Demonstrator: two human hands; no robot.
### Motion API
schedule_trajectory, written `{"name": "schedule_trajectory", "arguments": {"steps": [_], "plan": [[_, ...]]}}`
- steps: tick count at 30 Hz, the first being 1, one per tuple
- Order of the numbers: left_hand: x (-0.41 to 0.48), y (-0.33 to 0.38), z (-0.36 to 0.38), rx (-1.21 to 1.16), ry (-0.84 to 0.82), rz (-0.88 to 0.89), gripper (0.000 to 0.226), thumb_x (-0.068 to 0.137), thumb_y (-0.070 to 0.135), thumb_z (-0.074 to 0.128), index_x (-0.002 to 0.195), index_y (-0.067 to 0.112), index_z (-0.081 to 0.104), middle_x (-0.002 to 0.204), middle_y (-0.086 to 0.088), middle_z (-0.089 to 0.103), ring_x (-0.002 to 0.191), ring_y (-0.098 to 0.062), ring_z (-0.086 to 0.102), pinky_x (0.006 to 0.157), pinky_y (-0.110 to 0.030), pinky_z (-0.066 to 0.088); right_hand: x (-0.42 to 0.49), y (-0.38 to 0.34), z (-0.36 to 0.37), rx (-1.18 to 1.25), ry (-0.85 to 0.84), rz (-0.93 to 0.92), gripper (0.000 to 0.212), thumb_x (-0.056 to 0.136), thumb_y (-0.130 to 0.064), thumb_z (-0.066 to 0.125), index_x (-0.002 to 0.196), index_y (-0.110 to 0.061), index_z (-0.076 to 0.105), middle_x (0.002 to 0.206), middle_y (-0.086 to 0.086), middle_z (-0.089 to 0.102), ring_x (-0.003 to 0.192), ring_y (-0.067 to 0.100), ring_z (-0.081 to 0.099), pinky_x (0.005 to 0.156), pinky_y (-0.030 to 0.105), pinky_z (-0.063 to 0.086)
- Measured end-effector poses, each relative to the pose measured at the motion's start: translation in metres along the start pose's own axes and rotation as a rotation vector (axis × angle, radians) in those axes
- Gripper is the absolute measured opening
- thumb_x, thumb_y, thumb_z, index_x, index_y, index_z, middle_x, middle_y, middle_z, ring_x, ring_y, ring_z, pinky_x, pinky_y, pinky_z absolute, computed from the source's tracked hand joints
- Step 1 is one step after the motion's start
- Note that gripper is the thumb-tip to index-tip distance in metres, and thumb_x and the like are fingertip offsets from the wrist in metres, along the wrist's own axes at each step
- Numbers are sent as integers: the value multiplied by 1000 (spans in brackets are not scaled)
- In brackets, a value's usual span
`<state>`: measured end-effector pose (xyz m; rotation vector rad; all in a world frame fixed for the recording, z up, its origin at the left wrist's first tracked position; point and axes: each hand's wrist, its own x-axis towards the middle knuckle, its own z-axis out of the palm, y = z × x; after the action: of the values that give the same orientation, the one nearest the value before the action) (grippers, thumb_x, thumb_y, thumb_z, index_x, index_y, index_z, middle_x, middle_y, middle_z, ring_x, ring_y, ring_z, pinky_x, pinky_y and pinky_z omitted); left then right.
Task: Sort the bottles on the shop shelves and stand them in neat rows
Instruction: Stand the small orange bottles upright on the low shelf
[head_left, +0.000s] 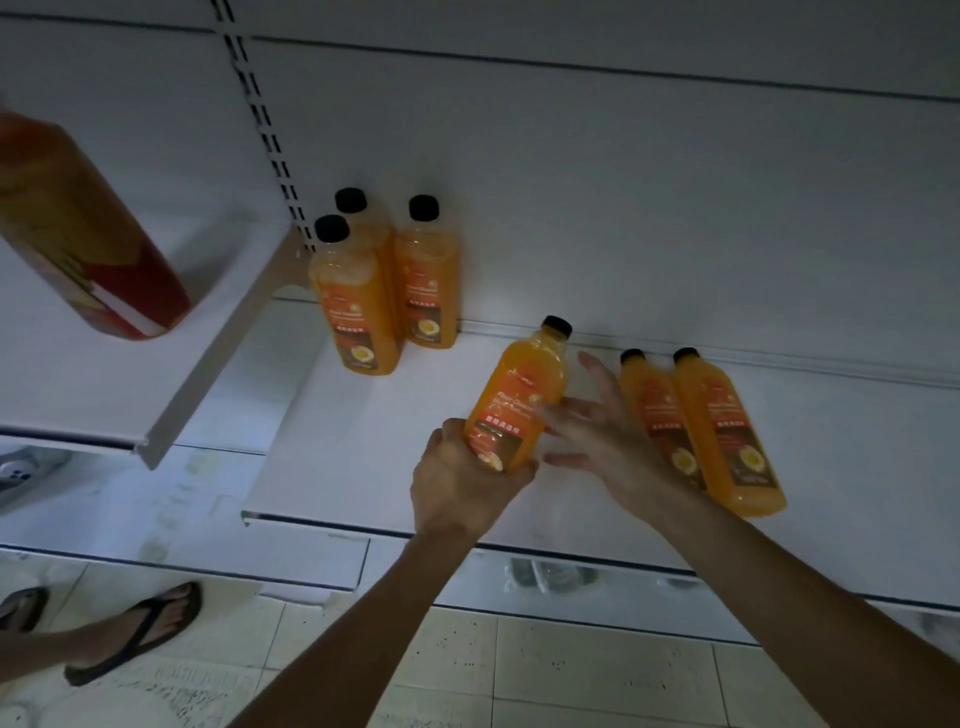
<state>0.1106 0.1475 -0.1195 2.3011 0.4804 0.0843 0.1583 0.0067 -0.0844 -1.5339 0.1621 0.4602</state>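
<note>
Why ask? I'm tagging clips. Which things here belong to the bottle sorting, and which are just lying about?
Job: held bottle, left hand, right hand, three bottles at back left, two bottles at right, shelf.
Lying about: flip-flops, floor tiles.

One view only, worn on the head. It looks forward and steeply down onto a white shelf (363, 467) from in front and above. The wide lens bends the shelf's edge and the back panel (623, 182). It sits close: the left forearm (363, 613) and right forearm (779, 571) enter from the bottom edge and reach mid-frame. The tiled floor (571, 675) fills the bottom, and a higher shelf (104, 389) juts in at left.
</note>
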Motion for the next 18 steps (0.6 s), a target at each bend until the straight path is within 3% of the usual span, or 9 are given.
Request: {"name": "schedule_trajectory", "arguments": {"steps": [2, 5, 7, 10, 14, 18], "plan": [[-2, -10, 2, 24, 22, 62, 75, 60, 57, 77, 118, 18, 50, 108, 0, 60, 91, -15, 59, 74, -25, 46, 6, 8, 17, -83, 10, -61, 96, 61, -25, 85, 138, -35, 29, 122, 1, 52, 111, 22, 56, 72, 37, 58], [-1, -29, -1, -34, 4, 171, 82, 63, 59, 74, 126, 15, 46, 115, -2, 58, 96, -15, 58, 75, -21, 45, 17, 10, 29, -271, 25, -155, 83, 65, -16, 85, 132, -25, 37, 113, -6, 54, 110, 19, 56, 80, 37, 57], [6, -40, -7, -8, -13, 281, 80, 68, 65, 63, 127, 13, 45, 116, -5, 58, 98, -17, 58, 79, -27, 46, 22, 3, 31, -371, 8, -252, 79, 65, -17, 85, 130, -24, 39, 112, -8, 54, 107, 15, 57, 82, 31, 55], [17, -65, -20, 260, 11, 388, 78, 74, 68, 41, 125, 10, 52, 118, -9, 61, 104, -25, 60, 86, -42, 46, 27, -15, 43, -513, 27, -405, 79, 69, -14, 82, 131, -21, 35, 113, -7, 51, 100, 9, 53, 74, 14, 44], [17, -112, -36, 629, -81, 409, 71, 92, 60, 17, 122, 9, 57, 124, -13, 61, 109, -30, 62, 87, -51, 48, 45, -27, 62, -619, 103, -497, 79, 71, -10, 80, 132, -21, 32, 129, 3, 47, 112, 20, 51, 87, 33, 49], [18, -132, -37, 696, -132, 428, 71, 95, 57, 8, 134, 13, 48, 138, -8, 51, 124, -25, 52, 99, -45, 38, 70, -30, 78, -620, 82, -517, 82, 71, -11, 81, 135, -21, 30, 135, 4, 44, 120, 22, 48, 92, 32, 47]]}}
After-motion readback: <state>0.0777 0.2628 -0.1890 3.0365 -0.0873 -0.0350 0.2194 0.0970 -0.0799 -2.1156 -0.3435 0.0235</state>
